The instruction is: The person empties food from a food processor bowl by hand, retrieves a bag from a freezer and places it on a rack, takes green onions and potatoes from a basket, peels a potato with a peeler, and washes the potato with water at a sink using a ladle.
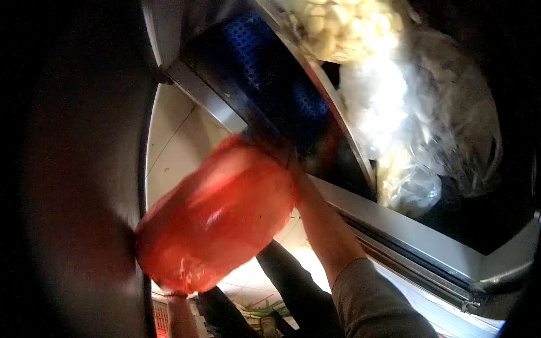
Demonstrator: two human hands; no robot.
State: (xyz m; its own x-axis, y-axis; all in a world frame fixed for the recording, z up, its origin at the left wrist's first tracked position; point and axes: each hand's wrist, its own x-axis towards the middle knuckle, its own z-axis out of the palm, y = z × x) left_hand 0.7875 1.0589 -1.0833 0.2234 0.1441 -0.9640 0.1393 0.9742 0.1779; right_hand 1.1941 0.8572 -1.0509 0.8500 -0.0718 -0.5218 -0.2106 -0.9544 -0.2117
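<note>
Position of item: the red bag (220, 214) is located directly in front of the person, between the two forearms, above the tiled floor (169, 132) and just outside the metal rim (403, 228) of the open compartment. The compartment lies beyond and to the person's right. The right hand (275, 150) is the nearer of the two to it.

Orientation: the long axis of the red bag runs obliquely, from the near left to the far right. The far end is directed at the blue perforated basket (253, 50); the near end, creased and gathered, points back toward the left forearm (181, 318). Which end is the mouth, I cannot tell.

State of hands: the right hand meets the far end, but shadow and blur conceal the finger opening. The left hand is covered by the near end; its opening cannot be determined. The red bag appears to be supported between both hands; the exact hold is not visible.
</note>
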